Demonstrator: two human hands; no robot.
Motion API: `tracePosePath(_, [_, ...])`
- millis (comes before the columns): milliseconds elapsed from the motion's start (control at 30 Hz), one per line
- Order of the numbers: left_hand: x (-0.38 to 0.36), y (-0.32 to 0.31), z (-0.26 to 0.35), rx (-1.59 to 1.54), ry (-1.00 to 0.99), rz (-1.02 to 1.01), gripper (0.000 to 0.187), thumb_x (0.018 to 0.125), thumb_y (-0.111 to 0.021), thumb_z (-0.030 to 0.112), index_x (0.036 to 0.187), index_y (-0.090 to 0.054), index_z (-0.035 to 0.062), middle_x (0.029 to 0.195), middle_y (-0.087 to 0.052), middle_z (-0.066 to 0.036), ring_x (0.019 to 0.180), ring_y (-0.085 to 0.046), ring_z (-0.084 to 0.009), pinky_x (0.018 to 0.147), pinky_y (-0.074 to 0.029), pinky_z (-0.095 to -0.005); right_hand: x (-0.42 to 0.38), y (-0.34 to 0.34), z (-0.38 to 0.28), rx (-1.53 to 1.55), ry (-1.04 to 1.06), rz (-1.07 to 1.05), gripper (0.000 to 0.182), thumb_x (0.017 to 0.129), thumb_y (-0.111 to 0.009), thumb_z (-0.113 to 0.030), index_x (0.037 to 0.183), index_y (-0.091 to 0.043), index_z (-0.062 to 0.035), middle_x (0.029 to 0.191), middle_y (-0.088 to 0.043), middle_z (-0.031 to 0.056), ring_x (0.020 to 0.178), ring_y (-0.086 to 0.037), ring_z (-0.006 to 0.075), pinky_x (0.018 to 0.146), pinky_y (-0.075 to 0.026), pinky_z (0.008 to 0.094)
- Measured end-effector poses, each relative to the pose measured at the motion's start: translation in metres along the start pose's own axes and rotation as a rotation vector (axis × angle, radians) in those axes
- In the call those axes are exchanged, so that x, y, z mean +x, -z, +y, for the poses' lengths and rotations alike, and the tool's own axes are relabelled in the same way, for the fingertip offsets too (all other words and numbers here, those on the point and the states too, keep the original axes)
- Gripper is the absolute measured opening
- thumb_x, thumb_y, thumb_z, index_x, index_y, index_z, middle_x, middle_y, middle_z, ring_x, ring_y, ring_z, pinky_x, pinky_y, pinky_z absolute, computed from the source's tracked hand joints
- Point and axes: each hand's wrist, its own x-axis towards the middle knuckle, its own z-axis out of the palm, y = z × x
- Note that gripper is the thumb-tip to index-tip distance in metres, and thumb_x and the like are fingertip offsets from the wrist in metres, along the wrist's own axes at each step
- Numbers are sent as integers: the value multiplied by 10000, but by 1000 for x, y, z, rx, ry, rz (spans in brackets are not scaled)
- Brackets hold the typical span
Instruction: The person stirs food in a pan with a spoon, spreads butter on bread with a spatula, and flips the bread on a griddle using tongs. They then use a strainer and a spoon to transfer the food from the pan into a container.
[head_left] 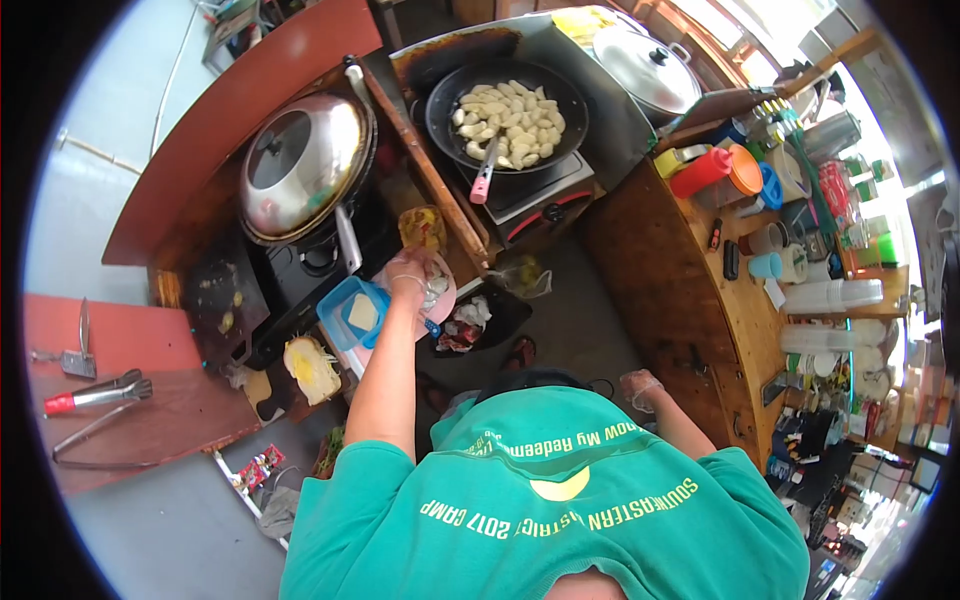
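My left hand [408, 272], in a clear plastic glove, reaches over a pink plate [440, 312]. Its fingers are drawn together at pale pieces of food on the plate; what they grip is unclear. Beside the plate, a blue container [335, 305] holds a white block [363, 312]. Bread with yellow shreds [312, 370] lies nearer my body. Just beyond my left hand is a small container of yellow and reddish food [423, 228]. My right hand [641, 391], also gloved, hangs low beside the wooden cabinet; its finger shape is too unclear to tell.
A black pan [572, 105] with pale pieces and a pink-handled utensil [482, 183] sits on a stove [535, 200]. A lidded wok [305, 165] stands at left. Bottles, including a red one [702, 173], and cups [765, 265] crowd the right counter [735, 315].
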Motion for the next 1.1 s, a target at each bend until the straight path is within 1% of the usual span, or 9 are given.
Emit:
tracePosePath(33, [-5, 4, 2, 84, -38, -10, 91, 896, -607, 57, 918, -651, -19, 656, -577, -29, 464, -477, -100, 418, -365, -242, -29, 53, -69, -265, -49, -124, 179, 765, -567, -65, 888, -692, -29, 949, -700, 184, 946, -679, 343, 830, -542, 431])
tracePosePath(367, [-111, 155, 45, 144, -67, -202, 289, 929, -622, 119, 1177, -583, -25, 835, -646, -55, 585, -549, -86, 531, -463, -229, 19, 60, -114, -558, 161, -234, 183, 786, -550, -75, 903, -687, -42, 966, -695, 196, 935, -677, 363, 809, -548, 438])
tracePosePath(467, [-160, 251, 61, 226, -5, -174, 368, 920, -630, 114, 1249, -549, -30, 897, -650, -80, 643, -577, -105, 572, -486, -233, 61, 41, -102, -187, 67, -120, 145, 794, -553, -75, 870, -670, -35, 903, -690, 190, 876, -686, 346, 746, -551, 434])
tracePosePath(533, [-184, 314, 71, 322, 9, -26, 312, 915, -609, 50, 1219, -588, -13, 860, -665, -90, 603, -557, -95, 545, -484, -233, 48, 68, -164, 1011, -515, 5, 96, 802, -569, -87, 823, -660, -62, 780, -669, 129, 706, -670, 269, 623, -530, 380])
tracePosePath(633, [-180, 410, 72, 645, -107, 188, 262, 881, -591, -5, 1128, -656, 52, 800, -671, -44, 621, -550, -83, 572, -486, -254, 91, 22, -130, 660, -226, -7, 49, 816, -593, -103, 798, -638, -110, 712, -597, 31, 603, -558, 155, 523, -440, 310])
tracePosePath(733, [-163, 433, 111, 1434, -616, 258, 274, 825, -583, 28, 1070, -684, 102, 844, -680, -124, 729, -627, -277, 691, -509, -427, 99, 3, -149, 504, -170, -65, 56, 824, -589, -99, 814, -641, -118, 749, -612, 30, 652, -576, 158, 542, -452, 318])
tracePosePath(900, [-142, 425, 131, 1702, -662, 205, 281, 829, -532, 67, 1047, -693, 143, 864, -654, -106, 839, -621, -311, 728, -505, -448, 76, 4, -249, 374, -281, -245, 106, 838, -562, -100, 873, -662, -114, 846, -669, 59, 820, -667, 202, 628, -518, 339])
tracePosePath(1000, [-156, 427, 134, 1756, -587, -1, 280, 806, -546, 67, 1030, -688, 157, 867, -639, -78, 884, -618, -287, 767, -512, -427, 104, -37, -227, 141, 103, -58, 152, 875, -572, -161, 896, -689, -68, 781, -644, 56, 668, -598, 164, 556, -483, 320])
tracePosePath(1100, [-156, 438, 138, 1666, -667, -77, 310, 806, -532, 38, 1050, -683, 156, 874, -641, -104, 873, -620, -320, 751, -510, -453, 78, -26, -288, -388, 242, -142, 137, 819, -574, -124, 877, -687, -71, 902, -693, 125, 906, -687, 271, 706, -550, 366])
